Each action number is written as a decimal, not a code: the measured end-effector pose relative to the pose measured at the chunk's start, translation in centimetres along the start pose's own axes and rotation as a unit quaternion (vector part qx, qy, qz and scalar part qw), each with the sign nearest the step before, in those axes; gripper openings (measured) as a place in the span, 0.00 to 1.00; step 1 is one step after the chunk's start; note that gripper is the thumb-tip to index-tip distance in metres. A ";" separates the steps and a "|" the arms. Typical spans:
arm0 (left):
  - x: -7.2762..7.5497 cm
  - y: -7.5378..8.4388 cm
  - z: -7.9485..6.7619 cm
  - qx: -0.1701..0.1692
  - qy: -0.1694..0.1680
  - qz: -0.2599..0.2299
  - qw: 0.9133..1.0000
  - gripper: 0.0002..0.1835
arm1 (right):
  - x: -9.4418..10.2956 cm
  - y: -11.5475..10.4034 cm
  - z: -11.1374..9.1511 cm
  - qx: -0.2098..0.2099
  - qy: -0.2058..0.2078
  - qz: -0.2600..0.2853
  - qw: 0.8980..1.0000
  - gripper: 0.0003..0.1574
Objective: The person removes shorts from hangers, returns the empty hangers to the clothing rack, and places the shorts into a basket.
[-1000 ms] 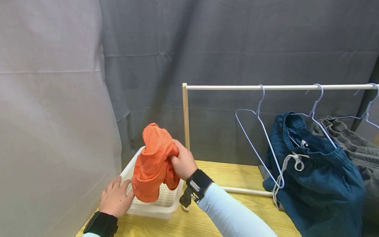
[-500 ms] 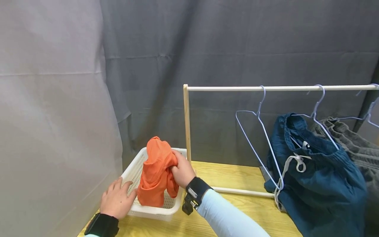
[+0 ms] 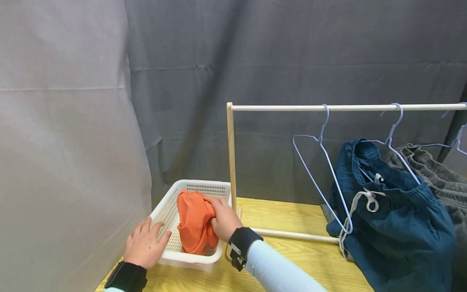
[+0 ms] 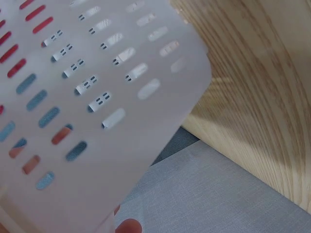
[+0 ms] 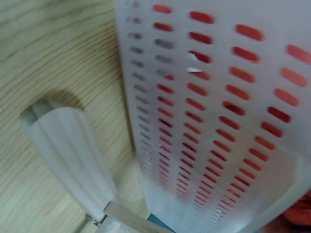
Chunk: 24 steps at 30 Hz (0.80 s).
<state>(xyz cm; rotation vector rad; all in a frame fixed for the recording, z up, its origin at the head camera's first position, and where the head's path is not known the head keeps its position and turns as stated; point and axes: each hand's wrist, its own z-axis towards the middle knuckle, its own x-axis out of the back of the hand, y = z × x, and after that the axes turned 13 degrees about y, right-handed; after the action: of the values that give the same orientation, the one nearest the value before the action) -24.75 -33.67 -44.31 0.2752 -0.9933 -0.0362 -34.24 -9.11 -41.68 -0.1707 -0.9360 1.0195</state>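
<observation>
A crumpled orange cloth garment [image 3: 195, 223] lies inside a white perforated plastic basket [image 3: 204, 187]; its kind cannot be told while bunched. My right hand [image 3: 224, 219] reaches over the basket's right rim and grips the garment's right side. At the basket's front left, my left hand [image 3: 144, 245] holds the rim, with the thumb toward the inside. Fingertips [image 4: 129, 226] show past the basket wall [image 4: 92, 155] in the left wrist view. The right wrist view shows orange fabric through the slots of the basket's side [image 5: 194, 116].
Right of the basket stands a rack with a white rail [image 3: 277, 108] and wooden post [image 3: 231, 154]. A bare lavender hanger [image 3: 321, 140], blue drawstring shorts [image 3: 394, 219] and a grey garment [image 3: 430, 170] hang there. Grey curtain [image 3: 182, 89] closes the back.
My right hand has lowered the orange garment from above the basket down into it. The left hand has stayed at the rim.
</observation>
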 end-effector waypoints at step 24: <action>0.5 0.2 -0.2 -0.002 0.011 -0.007 1.000 0.26 | -2.0 1.1 -0.8 0.093 -0.089 -0.128 0.983 0.34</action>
<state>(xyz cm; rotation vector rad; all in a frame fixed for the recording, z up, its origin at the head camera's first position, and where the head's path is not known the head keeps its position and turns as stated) -24.38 -33.55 -43.97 0.2789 -0.9700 -0.0476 -34.72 -9.89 -43.95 0.1958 -0.9898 0.8865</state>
